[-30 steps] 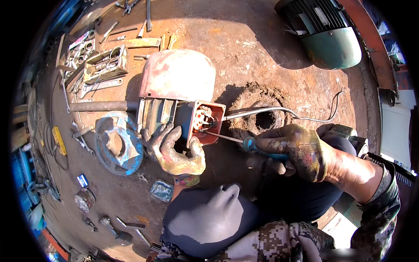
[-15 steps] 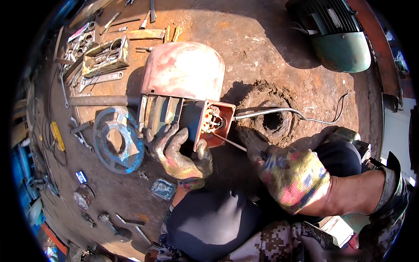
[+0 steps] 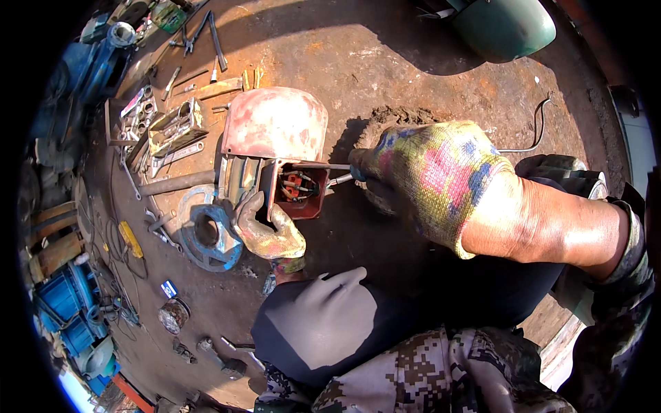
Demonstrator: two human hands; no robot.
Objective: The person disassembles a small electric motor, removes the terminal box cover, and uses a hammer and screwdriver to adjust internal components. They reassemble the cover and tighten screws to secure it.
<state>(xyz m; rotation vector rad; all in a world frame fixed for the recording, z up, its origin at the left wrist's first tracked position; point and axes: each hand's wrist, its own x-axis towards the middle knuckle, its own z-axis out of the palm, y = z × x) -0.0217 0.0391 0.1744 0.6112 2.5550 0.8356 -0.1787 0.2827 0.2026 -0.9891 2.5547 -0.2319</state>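
A motor with a faded pink end cover lies on the steel surface, its open red terminal box showing wired terminals. My left hand, gloved, has its fingers curled on the box's lower left side and the motor body. My right hand, also gloved, grips a screwdriver with a blue handle, mostly hidden; the shaft reaches the box's upper edge. A grey cable runs right from behind that hand. A caked, muddy ring lies partly hidden under it.
A tool box, loose wrenches and a metal bar lie left, above a blue flange. A green motor cover is at top right. A yellow object, cords and a can lie lower left; blue castings line the left edge.
My right hand and screwdriver moved upward, so the tip went from low in the box to its upper edge. The whole view shifted, showing more clutter at the left; my left hand stayed on the box.
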